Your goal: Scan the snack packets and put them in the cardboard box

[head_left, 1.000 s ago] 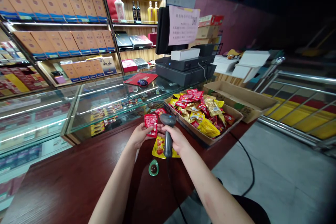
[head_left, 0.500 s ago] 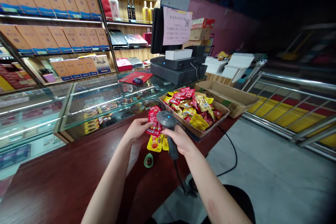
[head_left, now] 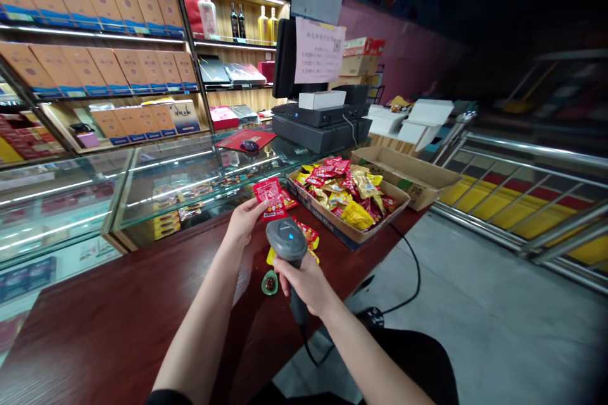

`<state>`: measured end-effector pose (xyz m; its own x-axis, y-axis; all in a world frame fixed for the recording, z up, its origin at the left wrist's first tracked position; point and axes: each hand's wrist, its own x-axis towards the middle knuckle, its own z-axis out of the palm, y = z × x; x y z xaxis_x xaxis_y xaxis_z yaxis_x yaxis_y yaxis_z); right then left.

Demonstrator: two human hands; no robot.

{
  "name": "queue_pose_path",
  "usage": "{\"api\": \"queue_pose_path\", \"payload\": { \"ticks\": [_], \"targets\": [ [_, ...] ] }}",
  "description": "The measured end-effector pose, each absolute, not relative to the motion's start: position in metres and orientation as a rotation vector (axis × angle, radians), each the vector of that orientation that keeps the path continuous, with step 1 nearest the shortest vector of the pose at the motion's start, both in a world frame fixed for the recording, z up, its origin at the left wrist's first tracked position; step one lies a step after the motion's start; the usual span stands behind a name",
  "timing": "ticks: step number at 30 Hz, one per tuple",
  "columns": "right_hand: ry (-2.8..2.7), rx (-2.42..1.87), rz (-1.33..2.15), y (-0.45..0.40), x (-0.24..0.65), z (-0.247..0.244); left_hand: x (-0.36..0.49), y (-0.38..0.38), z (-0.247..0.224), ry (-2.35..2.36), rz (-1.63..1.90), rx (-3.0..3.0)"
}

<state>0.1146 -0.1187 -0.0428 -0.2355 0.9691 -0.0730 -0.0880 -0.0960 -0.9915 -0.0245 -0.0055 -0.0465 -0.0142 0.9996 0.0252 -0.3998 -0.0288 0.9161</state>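
My left hand (head_left: 246, 218) pinches a red snack packet (head_left: 270, 198) by its left edge, holding it up over the dark wooden counter (head_left: 142, 304). My right hand (head_left: 308, 281) is wrapped round the handle of a grey barcode scanner (head_left: 286, 240), whose head points at the red packet and shows a small blue light. Behind the held packet lies another red packet (head_left: 288, 199). Yellow and red packets (head_left: 311, 237) lie on the counter, partly hidden by the scanner. A small green dish with a brown ball (head_left: 270, 283) sits left of the scanner handle.
An open carton (head_left: 332, 228) heaped with red, gold and yellow packets stands to the right, with another open carton (head_left: 413, 180) behind it. A glass display case (head_left: 190, 171) adjoins the counter. The register (head_left: 323, 123) stands beyond. A black cable (head_left: 418, 272) hangs at the right.
The red packet in my left hand has moved up and left, away from the scanner. My right hand has brought the scanner lower and to the left.
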Motion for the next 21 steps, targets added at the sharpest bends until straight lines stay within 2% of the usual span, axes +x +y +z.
{"api": "queue_pose_path", "payload": {
  "ticks": [21],
  "targets": [
    [-1.215,-1.131,1.375,-0.118,0.1023,-0.0486,-0.0235,-0.0075,-0.0437,0.871,1.365,0.905]
  ]
}}
